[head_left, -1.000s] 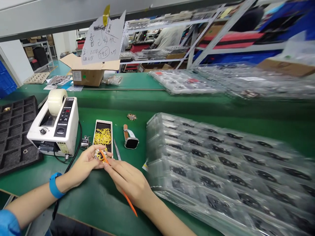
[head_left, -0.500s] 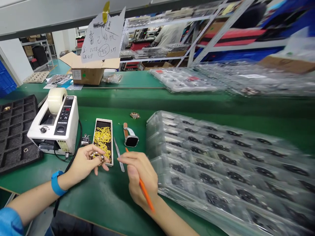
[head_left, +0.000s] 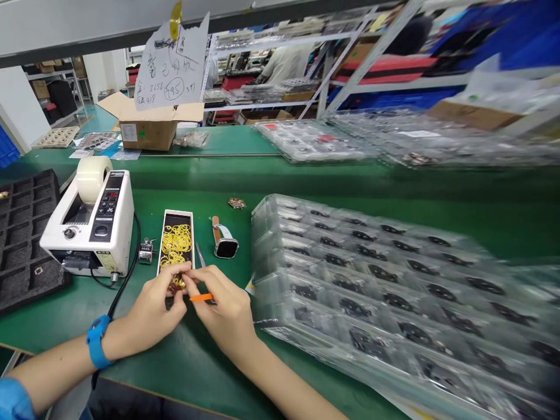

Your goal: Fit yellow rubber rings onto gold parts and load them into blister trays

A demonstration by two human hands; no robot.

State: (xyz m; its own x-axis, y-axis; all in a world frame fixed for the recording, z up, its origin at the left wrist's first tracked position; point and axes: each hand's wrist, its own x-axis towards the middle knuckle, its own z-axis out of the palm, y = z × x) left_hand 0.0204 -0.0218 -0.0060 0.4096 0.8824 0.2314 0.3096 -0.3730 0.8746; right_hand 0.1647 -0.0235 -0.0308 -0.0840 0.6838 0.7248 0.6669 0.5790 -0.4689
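Observation:
My left hand [head_left: 153,309] is closed, pinching a small gold-toned watch case [head_left: 177,284] at the near end of a white-rimmed box [head_left: 192,224]. Yellow rings [head_left: 176,239] lie loose in that box. With its thumb and index finger at the watch case, my right hand [head_left: 225,306] also keeps an orange pen-like stick [head_left: 201,297] tucked in its grip. Fingers partly cover the case. Tweezers [head_left: 200,255] lie beside the box, partly hidden by the right hand. Beyond that hand is a square smartwatch [head_left: 226,249]; farther back sits another watch case [head_left: 237,203].
A white tape dispenser [head_left: 98,233] and a small metal tally counter [head_left: 146,251] stand at left, with a black cable near my left wrist. Black foam tray [head_left: 26,233] lies far left. Stacked clear plastic trays [head_left: 350,274] fill the right side. A cardboard box [head_left: 149,134] stands behind.
My right hand has moved left to meet the watch case in my left hand. The orange stick has swung from pointing along the forearm to lying nearly level. The view has shifted slightly.

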